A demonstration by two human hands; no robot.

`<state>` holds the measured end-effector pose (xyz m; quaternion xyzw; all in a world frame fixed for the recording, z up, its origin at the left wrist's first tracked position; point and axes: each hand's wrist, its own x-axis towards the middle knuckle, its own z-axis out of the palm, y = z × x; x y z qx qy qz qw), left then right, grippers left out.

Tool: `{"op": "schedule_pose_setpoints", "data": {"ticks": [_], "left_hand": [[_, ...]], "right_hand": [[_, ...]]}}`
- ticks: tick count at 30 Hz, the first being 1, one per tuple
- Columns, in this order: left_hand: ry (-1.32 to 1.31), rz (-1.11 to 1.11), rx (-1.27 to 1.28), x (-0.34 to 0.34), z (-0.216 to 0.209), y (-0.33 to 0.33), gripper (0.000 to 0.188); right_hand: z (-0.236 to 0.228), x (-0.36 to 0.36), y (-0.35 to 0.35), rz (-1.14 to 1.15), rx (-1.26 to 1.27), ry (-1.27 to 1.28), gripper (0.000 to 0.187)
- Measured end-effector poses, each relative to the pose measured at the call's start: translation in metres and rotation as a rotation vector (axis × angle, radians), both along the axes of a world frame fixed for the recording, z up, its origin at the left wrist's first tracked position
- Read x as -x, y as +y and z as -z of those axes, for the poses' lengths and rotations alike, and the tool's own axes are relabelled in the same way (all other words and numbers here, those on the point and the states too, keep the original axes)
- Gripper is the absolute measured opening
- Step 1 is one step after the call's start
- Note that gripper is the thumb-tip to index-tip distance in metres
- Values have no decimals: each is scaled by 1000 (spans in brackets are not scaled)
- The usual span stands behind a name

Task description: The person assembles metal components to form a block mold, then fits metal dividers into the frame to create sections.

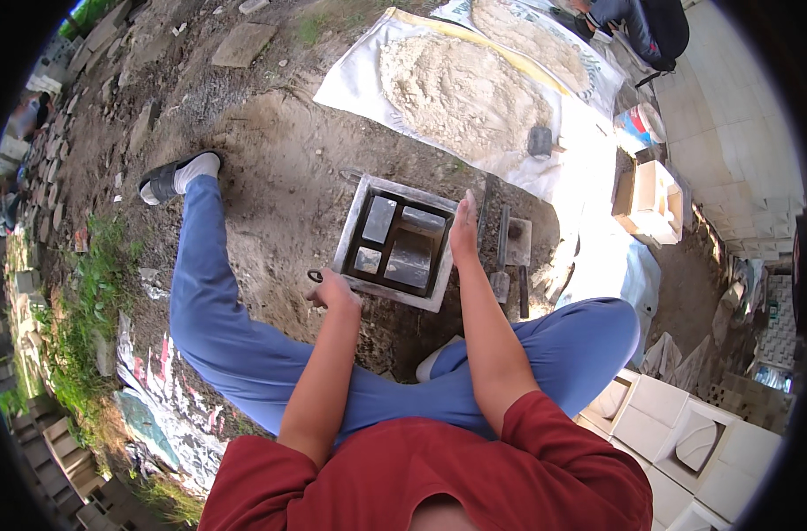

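A square metal mould lies on the ground between my legs, slightly turned. Inside its pale, dusty frame sit several grey metal blocks, with dark gaps between them. At the mould's near left corner my left hand is closed around a small loop handle; part of the loop shows past the fingers. My right hand lies along the right side of the frame, fingers stretched out and together, holding nothing. Another loop handle sticks out at the far left corner.
Right of the mould lie a long bar, a flat pale piece and a short-headed tool. Sandy powder covers a white sheet, with a dark block on it. Cream hollow blocks stand near right. Another person crouches far right.
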<state>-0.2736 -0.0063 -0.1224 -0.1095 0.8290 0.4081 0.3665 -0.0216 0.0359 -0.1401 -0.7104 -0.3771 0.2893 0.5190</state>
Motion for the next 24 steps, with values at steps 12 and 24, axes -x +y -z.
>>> {"op": "schedule_pose_setpoints", "data": {"ticks": [12, 24], "left_hand": [[627, 1559, -322, 55, -26, 52, 34], [661, 1383, -559, 49, -16, 59, 37]], "right_hand": [[-41, 63, -55, 167, 426, -415, 44], [-38, 53, -50, 155, 299, -461, 45]]}}
